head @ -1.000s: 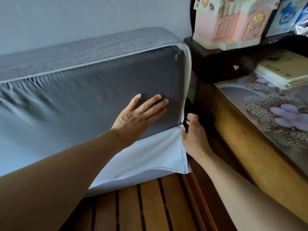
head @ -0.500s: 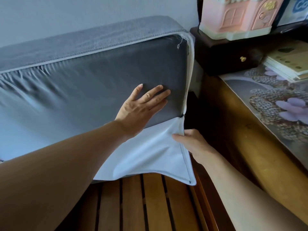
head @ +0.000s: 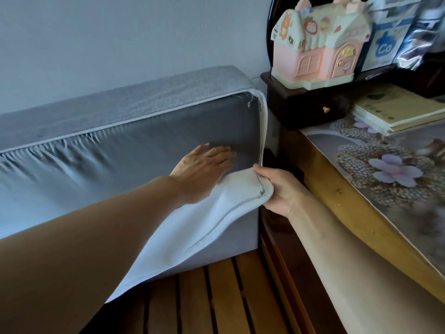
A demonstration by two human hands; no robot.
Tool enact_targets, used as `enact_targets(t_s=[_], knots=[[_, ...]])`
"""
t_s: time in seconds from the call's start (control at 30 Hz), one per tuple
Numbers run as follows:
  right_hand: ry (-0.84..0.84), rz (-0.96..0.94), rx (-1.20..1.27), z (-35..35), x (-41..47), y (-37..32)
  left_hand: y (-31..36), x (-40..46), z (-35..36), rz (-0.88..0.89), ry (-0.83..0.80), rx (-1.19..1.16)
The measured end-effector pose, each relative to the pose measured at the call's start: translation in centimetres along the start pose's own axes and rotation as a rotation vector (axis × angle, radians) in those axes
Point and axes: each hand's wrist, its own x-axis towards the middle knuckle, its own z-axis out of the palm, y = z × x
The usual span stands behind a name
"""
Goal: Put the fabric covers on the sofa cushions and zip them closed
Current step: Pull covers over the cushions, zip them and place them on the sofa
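**Inspector:** Cushion point(head: 134, 162) stands on its long edge on the slatted wooden sofa frame point(head: 216, 297), leaning back against the pale wall point(head: 120, 39). Its dark grey inner face is turned toward the camera, gathered into wrinkles along the upper left.

**Clerk:** And the cover?

**Inspector:** Grey fabric cover point(head: 144, 100) sits over the top edge and back of the cushion. It is not closed. At the right end the open edge runs down the corner, and a flap point(head: 192, 225) with a pale lining hangs folded outward across the lower front. A line of zipper teeth shows along the flap's edge.

**Clerk:** State of the hands?

**Inspector:** Left hand point(head: 204, 165) lies flat on the dark inner face, fingers straight and together, pressing the surface and grasping nothing. Right hand point(head: 279, 189) pinches the folded corner of the flap, thumb on top, fingers curled beneath, just beside the cushion's right end.

**Clerk:** Surroundings?

**Inspector:** To the right, a table point(head: 349, 225) with a wooden rim and a floral covering. On it a stack of booklets point(head: 397, 109) and a dark wooden box point(head: 308, 104) with a small knob. A pink toy house point(head: 320, 44) stands on the box. Whether the zipper slider is in view, I cannot tell.
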Motion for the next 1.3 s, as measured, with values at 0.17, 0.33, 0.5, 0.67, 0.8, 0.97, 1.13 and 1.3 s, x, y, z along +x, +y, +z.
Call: enact_targets(t_s=[0.17,0.33,0.5,0.67,0.8,0.97,1.13,1.3], knots=[[0.038,-0.053,0.176,1.0,-0.4,-1.8,-0.7,-0.3,-1.5,-0.069,0.067,-0.190],[0.056,-0.070,0.284,2.3,-0.8,-3.4,-0.2,0.0,-4.2,-0.228,0.144,-0.344],[0.022,-0.083,0.216,3.5,-0.5,-4.9,1.6,1.1,-6.0,-0.295,0.172,-0.167],[-0.036,-0.087,0.197,3.5,-0.3,-5.6,1.8,3.6,-6.7,-0.367,0.431,-0.280],[-0.028,-0.150,0.073,3.3,-0.3,-5.9,1.1,5.2,-8.2,-0.370,0.457,-0.334],[0.002,-0.202,-0.023,2.5,-0.1,-6.5,0.3,6.7,-8.2,-0.380,0.565,-0.214],[0.114,-0.212,-0.021,1.5,0.7,-6.4,-0.2,8.3,-7.6,-0.507,0.556,-0.379],[0.213,-0.225,-0.059,0.7,1.5,-5.3,-0.1,9.0,-7.3,-0.584,0.685,-0.535]])
